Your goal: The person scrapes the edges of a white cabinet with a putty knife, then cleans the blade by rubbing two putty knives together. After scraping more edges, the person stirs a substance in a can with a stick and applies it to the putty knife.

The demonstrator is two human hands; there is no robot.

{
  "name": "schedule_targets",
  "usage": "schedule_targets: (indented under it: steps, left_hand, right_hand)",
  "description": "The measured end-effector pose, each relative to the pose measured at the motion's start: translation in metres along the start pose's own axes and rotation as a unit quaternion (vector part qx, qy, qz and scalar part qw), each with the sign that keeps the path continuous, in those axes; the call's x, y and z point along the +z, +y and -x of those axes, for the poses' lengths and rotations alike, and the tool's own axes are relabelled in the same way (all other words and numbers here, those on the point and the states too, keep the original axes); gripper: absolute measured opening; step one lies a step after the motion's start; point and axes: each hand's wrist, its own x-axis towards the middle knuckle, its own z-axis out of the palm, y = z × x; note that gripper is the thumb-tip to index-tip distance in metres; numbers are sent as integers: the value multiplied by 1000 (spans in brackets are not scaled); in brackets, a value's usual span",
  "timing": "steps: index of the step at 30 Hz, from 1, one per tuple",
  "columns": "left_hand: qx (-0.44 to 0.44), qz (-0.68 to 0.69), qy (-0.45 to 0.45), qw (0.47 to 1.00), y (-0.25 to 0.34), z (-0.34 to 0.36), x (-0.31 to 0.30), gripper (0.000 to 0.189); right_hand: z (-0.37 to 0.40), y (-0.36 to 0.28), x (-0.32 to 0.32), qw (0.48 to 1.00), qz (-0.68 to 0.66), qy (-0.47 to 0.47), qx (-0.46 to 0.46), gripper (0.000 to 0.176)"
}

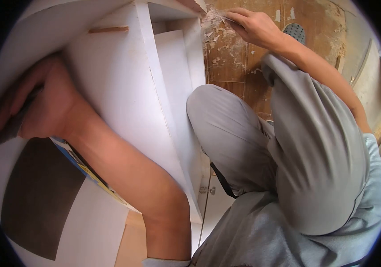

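Observation:
My left hand (50, 100) is at the far left, close to the white cabinet's upper inside. Its fingers are closed round a dark, flat object (3, 133), partly hidden by the hand. At the top, my right hand (255, 26) reaches past the cabinet's far corner, fingers pinched together on a thin whitish strip (221, 14). Pale flakes and torn scraps (212, 24) lie on the brown wooden floor (226, 66) right below its fingertips. The white cabinet (110, 71) stands between my two arms, with an open narrow compartment facing my knees.
My bent knees (226, 120) in grey trousers press close to the cabinet's side. A metal hinge (207, 190) sits low on its edge. A dark panel (39, 196) and a blue-yellow edged item (88, 171) are under my left arm. A grey dotted shoe (295, 32) shows near my right wrist.

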Motion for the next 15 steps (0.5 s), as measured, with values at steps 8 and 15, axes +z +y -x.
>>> schedule_targets:
  steps: [8,15]
  left_hand:
    - [9,34,-6,999,-16,4,-1,23]
    - [-7,33,11,999,-16,7,-6,10]
  right_hand:
    - [-35,-24,-153,965,-30,-260,-4,28]
    - [-88,-46,-202,911,119,-394,6,30]
